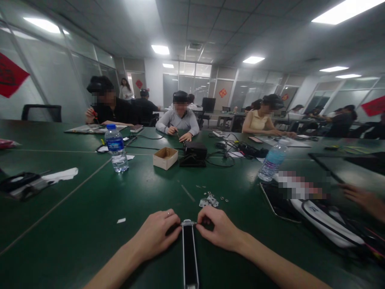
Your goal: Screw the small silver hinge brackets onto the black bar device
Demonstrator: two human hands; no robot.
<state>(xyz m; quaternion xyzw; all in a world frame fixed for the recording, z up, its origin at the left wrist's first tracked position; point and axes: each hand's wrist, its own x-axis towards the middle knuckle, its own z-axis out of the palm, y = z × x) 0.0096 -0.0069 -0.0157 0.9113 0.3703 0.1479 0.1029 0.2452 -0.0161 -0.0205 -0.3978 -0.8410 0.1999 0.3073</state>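
A long, narrow black bar with silver metal edges (190, 257) lies on the green table, pointing away from me. Across its far end sits a small silver metal piece (187, 222), perhaps a bracket. My left hand (158, 230) pinches the left side of this piece between thumb and fingers. On the opposite side, my right hand (219, 228) has thumb and index finger closed on its right end. Just beyond my right hand lies a small pile of flat metal plates (209, 200) with holes, and a few nuts (224, 198) are scattered beside it.
Water bottles stand at left (116, 150) and right (273, 160). An open cardboard box (165, 158) sits by a black device (194, 154) and cables. A phone (278, 206) and white pouch (327, 222) lie at right, near another person's hand (363, 200). People sit opposite.
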